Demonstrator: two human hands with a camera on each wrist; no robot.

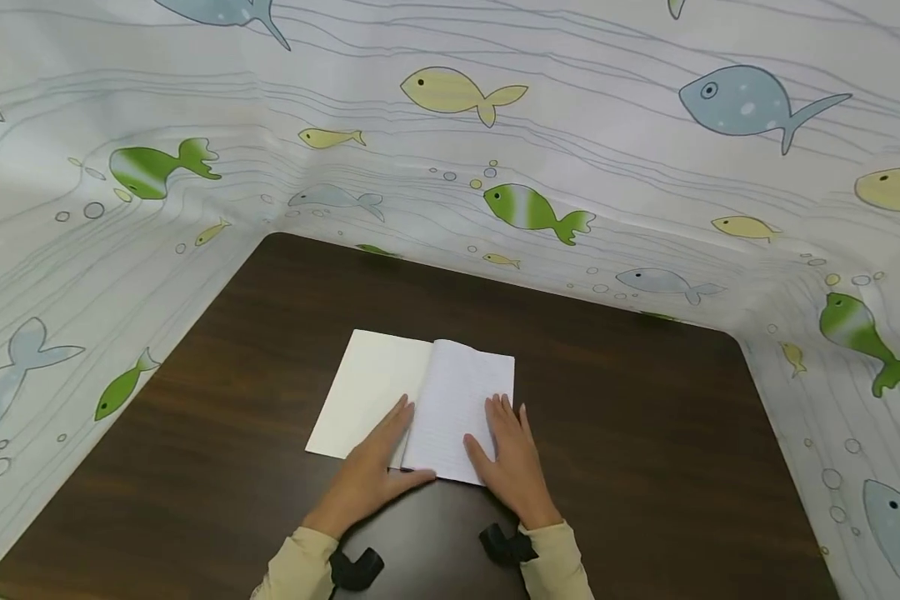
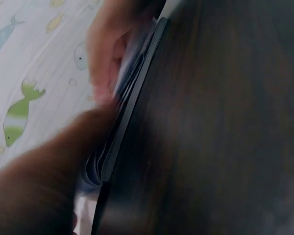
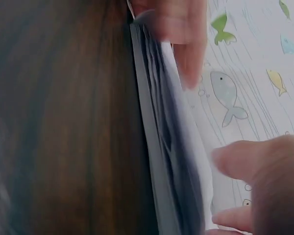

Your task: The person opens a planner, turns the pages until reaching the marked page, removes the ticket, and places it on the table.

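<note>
An open notebook (image 1: 457,408) lies on the table, its left side a blank cream page (image 1: 371,375) and its right side a faintly ruled white one. My left hand (image 1: 367,479) rests along the fold, fingers extended together, with the thumb reaching to the near edge of the notebook. On the right half of the ruled page my right hand (image 1: 513,458) lies with straight fingers and the thumb spread inward. Both wrist views show the notebook edge-on, its pages (image 3: 171,127) stacked above a dark lower cover. The left thumb (image 2: 83,132) is blurred beside that edge.
The dark brown wooden table (image 1: 630,433) has rounded corners. White sheeting (image 1: 570,50) printed with fish rises around its far and side edges. Black straps with small mounts (image 1: 356,571) sit at both wrists, over cream sleeves (image 1: 555,562).
</note>
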